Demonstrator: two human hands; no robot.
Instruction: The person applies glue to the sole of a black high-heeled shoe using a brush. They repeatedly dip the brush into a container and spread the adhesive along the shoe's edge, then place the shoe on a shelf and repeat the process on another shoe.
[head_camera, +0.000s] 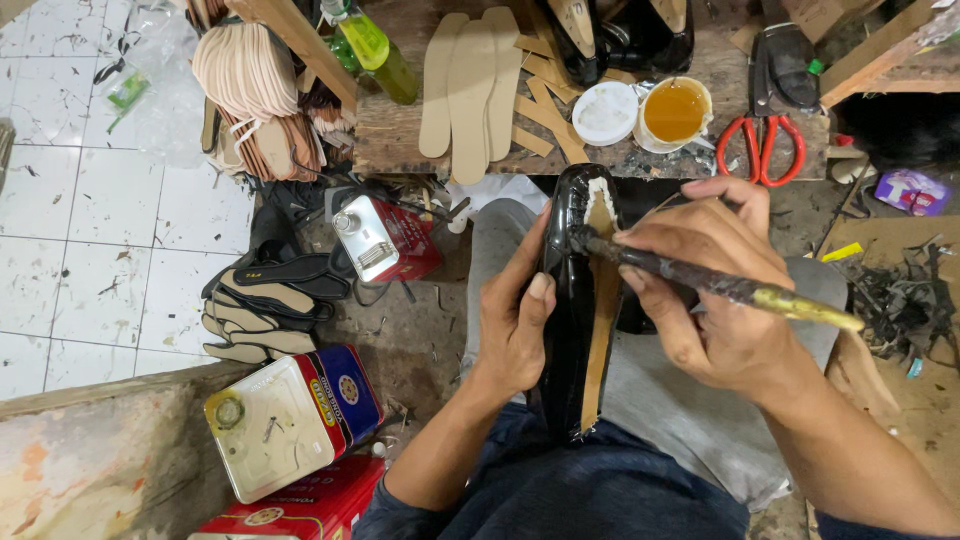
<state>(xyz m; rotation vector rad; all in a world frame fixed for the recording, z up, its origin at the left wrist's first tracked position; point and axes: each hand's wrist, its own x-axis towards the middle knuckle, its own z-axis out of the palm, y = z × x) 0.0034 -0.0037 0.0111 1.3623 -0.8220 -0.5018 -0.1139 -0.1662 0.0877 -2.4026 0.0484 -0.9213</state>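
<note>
A glossy black shoe upper with a tan insole strip along its underside (585, 300) is held upright over the lap, sole side facing up, just below the edge of the worn wooden surface (400, 130). It is gripped along its left flank by the left hand (515, 320), whose fingers are clenched around it with the thumb laid on the black edge. A long, glue-crusted brush with a yellowish handle (715, 282) is grasped in the fingers of the right hand (715, 285), its tip being pressed against the toe end of the shoe. On the surface beyond, an open white tub of amber glue (675, 112), a white round lid (604, 112), red-handled scissors (762, 145) and pale tan insole cut-outs (470, 85) are seen.
</note>
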